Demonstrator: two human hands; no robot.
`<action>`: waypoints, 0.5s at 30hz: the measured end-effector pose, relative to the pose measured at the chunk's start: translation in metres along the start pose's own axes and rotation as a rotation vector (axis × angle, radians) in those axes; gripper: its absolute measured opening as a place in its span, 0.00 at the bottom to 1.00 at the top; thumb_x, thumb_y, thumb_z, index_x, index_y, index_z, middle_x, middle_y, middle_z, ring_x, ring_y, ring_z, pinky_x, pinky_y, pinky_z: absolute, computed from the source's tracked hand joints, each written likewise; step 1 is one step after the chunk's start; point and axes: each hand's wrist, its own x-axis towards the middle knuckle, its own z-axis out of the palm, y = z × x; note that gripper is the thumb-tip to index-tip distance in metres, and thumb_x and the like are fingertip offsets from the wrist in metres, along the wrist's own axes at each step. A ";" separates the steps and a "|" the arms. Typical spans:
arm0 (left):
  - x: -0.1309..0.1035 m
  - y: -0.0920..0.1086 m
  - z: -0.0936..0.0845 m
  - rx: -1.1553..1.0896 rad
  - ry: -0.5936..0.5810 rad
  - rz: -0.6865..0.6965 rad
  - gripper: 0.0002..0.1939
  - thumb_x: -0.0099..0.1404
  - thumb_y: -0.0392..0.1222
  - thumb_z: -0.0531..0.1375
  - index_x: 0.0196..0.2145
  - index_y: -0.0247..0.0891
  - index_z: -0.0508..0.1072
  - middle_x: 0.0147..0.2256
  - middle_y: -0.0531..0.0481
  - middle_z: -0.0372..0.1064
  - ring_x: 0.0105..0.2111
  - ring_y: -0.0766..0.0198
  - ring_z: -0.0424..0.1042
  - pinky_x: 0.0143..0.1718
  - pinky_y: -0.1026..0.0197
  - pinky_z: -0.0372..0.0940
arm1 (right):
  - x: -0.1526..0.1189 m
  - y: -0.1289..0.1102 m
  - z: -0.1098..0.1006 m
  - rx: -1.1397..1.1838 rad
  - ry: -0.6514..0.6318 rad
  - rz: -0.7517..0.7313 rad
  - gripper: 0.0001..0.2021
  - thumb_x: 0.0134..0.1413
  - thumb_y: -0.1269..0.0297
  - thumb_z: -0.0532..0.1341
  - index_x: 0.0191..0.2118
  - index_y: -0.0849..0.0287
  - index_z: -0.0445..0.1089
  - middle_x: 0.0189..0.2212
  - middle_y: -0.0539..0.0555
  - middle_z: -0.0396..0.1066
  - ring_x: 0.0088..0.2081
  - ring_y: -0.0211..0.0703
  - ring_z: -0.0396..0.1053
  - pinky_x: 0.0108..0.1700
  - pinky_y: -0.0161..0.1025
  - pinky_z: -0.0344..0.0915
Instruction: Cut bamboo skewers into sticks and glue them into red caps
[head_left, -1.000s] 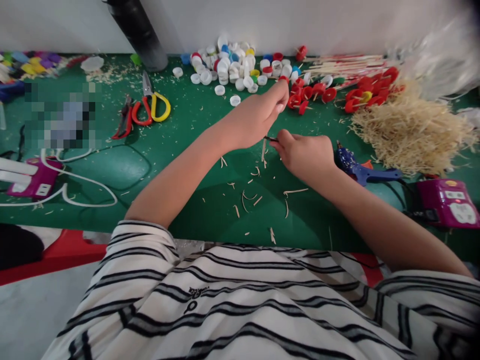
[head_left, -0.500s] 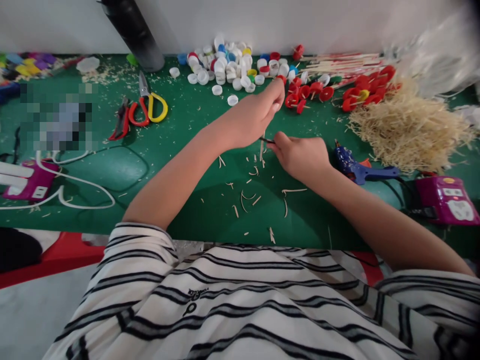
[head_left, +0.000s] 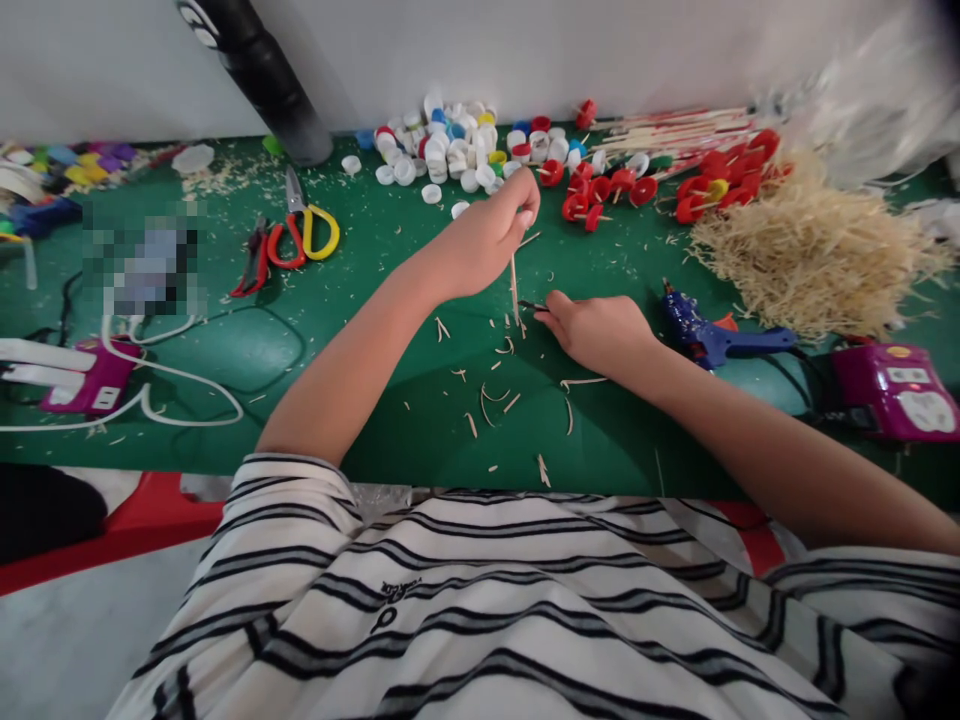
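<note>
My left hand [head_left: 491, 240] is closed around a thin wooden stick [head_left: 514, 285], whose pale lower end points down toward the table. The upper part of the stick is hidden by the fingers. To the right, my right hand [head_left: 600, 328] is closed on a small dark blade [head_left: 532, 306], its handle covered by my fist. The blade's tip is close to the lower end of the stick; whether they touch I cannot tell. Thin wood shavings [head_left: 495, 395] are scattered on the green table [head_left: 405, 440] below both hands.
White and coloured bottle caps [head_left: 457, 145] lie behind my hands, beside red caps with sticks [head_left: 600, 190]. A pile of wood shavings [head_left: 817, 255], a blue glue gun [head_left: 720, 340] and a purple power block [head_left: 892, 390] are right. Scissors [head_left: 307, 225], pliers [head_left: 253, 262] and a black bottle [head_left: 266, 85] stand left.
My right hand and the blade have moved down, away from my left hand. My left hand has shifted slightly left, and more of the stick shows. The view has turned a little.
</note>
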 end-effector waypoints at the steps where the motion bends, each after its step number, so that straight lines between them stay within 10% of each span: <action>1: 0.001 -0.003 0.000 -0.001 0.003 0.001 0.12 0.82 0.51 0.46 0.46 0.45 0.64 0.35 0.49 0.67 0.36 0.58 0.68 0.42 0.54 0.62 | 0.001 0.001 -0.002 0.008 -0.005 0.004 0.29 0.80 0.47 0.39 0.58 0.58 0.72 0.36 0.62 0.82 0.34 0.52 0.77 0.33 0.42 0.44; 15: -0.003 0.015 0.000 -0.023 -0.010 -0.003 0.09 0.82 0.45 0.47 0.46 0.44 0.65 0.35 0.49 0.68 0.35 0.58 0.68 0.42 0.53 0.62 | 0.007 -0.011 -0.008 0.067 0.070 0.002 0.29 0.80 0.49 0.39 0.58 0.60 0.73 0.40 0.63 0.83 0.35 0.51 0.74 0.34 0.43 0.43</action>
